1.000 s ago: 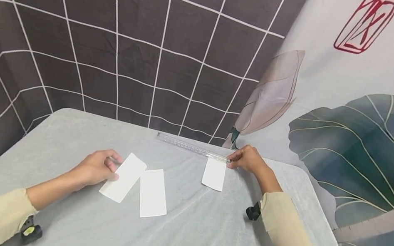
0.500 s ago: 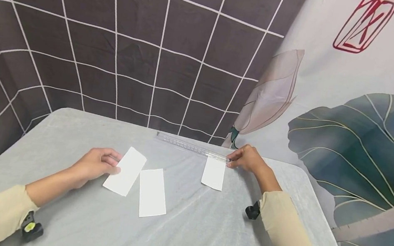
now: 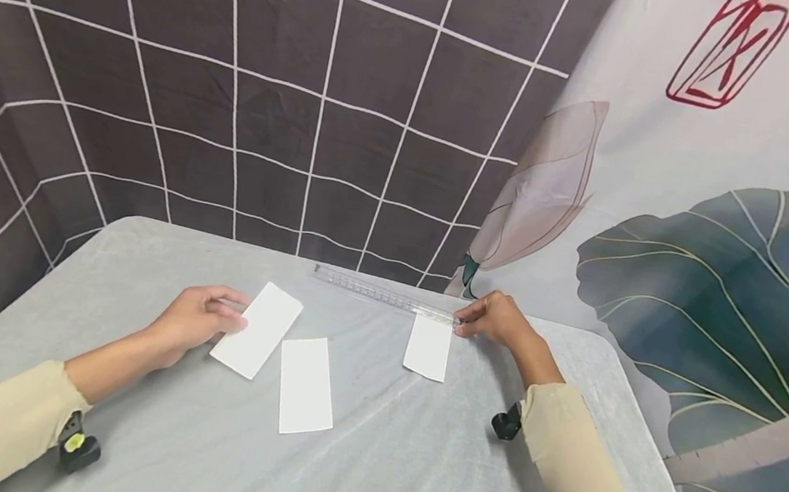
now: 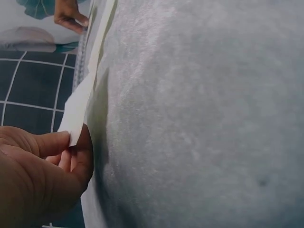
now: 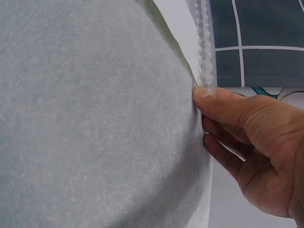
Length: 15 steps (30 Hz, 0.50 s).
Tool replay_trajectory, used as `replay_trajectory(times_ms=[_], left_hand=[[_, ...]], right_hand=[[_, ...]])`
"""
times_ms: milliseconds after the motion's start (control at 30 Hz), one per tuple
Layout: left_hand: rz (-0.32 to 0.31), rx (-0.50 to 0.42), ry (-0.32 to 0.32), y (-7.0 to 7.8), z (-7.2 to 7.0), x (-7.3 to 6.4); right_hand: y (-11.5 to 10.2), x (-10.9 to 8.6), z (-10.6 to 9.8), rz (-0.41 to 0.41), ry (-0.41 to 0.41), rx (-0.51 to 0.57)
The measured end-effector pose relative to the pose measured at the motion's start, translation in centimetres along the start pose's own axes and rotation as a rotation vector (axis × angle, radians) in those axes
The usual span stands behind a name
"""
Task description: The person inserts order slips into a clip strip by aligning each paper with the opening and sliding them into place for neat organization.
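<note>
My left hand (image 3: 198,318) pinches a white paper card (image 3: 259,334) by its left edge, between thumb and fingers. In the left wrist view that card (image 4: 76,111) tilts up off the cloth, with a shadow beneath. A second white card (image 3: 306,387) lies flat just to its right. At the far right, my right hand (image 3: 498,319) pinches the near end of a clear plastic strip (image 3: 373,291) with a row of round bumps, seen close in the right wrist view. A third white card (image 3: 429,350) extends toward me from the strip's right end, its top edge at the strip.
Pale grey cloth (image 3: 393,473) covers the table, slightly creased. The strip lies along the table's back edge. Behind stand a dark gridded curtain (image 3: 268,119) and a white curtain with leaf prints (image 3: 725,267). A small black camera (image 3: 508,422) sits at the right wrist.
My left hand has moved away from me, carrying the pinched card up and slightly right, clear of the second card. The right hand, strip and other cards stay in place.
</note>
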State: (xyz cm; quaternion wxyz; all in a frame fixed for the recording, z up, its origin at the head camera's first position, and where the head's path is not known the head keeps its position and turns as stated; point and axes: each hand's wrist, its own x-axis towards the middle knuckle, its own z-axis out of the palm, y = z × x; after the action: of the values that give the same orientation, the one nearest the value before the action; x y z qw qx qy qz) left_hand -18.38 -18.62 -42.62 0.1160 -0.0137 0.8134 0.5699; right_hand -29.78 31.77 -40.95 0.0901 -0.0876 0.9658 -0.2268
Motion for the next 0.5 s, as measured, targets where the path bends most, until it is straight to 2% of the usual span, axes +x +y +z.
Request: replay_trajectory(times_ms=[200,367,500], left_hand=[[-0.026,-0.085,-0.005,0.0,0.3,0.8],[-0.050,-0.084,0.010,-0.2,0.2,1.3],[-0.047,-0.078,0.022,-0.1,0.2,1.6]], right_hand=[[0.2,-0.1,0.0,-0.010,-0.001,0.011],[0.2,0.0,0.0,-0.007,-0.002,0.022],[0.1,0.0,0.0,-0.002,-0.002,0.024]])
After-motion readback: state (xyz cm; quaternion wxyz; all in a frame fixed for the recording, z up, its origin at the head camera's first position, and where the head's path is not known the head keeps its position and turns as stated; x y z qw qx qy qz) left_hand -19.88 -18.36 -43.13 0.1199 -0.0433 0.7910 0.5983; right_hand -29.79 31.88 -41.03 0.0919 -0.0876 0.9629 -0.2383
